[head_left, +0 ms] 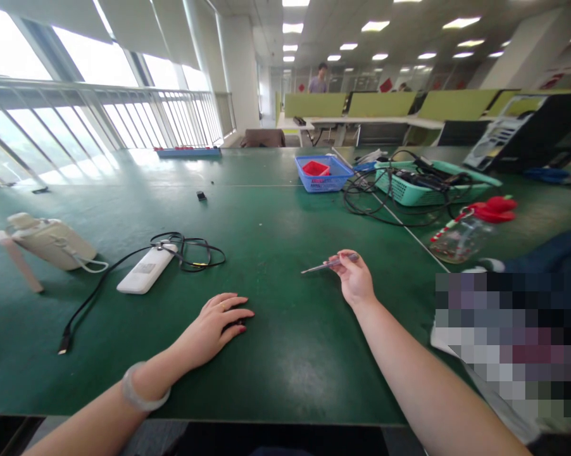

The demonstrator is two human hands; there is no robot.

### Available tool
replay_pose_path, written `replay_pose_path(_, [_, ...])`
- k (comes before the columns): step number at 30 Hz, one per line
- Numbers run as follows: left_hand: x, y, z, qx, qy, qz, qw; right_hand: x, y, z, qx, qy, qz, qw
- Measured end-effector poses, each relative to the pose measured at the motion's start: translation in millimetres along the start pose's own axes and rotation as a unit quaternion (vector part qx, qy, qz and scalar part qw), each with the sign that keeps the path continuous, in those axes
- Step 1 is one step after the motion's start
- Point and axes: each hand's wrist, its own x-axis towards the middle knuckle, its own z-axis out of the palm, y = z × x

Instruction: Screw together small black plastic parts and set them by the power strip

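My right hand (356,278) is raised over the green table (285,361), its fingers closed round a slim screwdriver (328,263). The thin metal shaft points left, and part of the handle is hidden by the fingers. Lower and to the left, my left hand (221,322) lies on the tabletop, palm down with fingers stretched out. Something small and dark shows under its fingers near the thumb; I cannot tell whether it is an object or shadow. Beyond that hand lie a white power bank (147,269) and a black cable (185,252).
A cream bottle (52,240) lies at the left. A small black piece (200,196) sits further back. Blue basket (324,182), green basket (409,190) with tangled cables, and a red-topped jar (466,237) stand right. A person (319,81) is in the background.
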Motion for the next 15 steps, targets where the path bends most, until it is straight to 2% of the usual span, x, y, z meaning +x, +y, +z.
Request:
replay_pose_path(2, [-18,-18,-5.3,0.021,0.007,-0.016,1.0,-1,0,2,0.001,-0.006,0.001,1.0])
replay_pose_path(6, [-53,-65,-16.9,0.062,0.065,-0.075,0.993,-4,-1,7,-0.006,-0.019,0.006,1.0])
replay_pose_path(10, [-75,-108,-31.9,0.118,0.111,-0.131,0.978,-6,-3,11,-0.011,-0.017,0.009,1.0])
replay_pose_path(12, [-81,-115,-39.9,0.129,0.131,-0.144,0.972,-7,-4,11,-0.008,-0.015,0.013,1.0])
replay_pose_path(15, [-85,-109,-50.8,0.097,0.173,-0.162,0.967,-7,-5,10,0.001,-0.014,0.021,1.0])
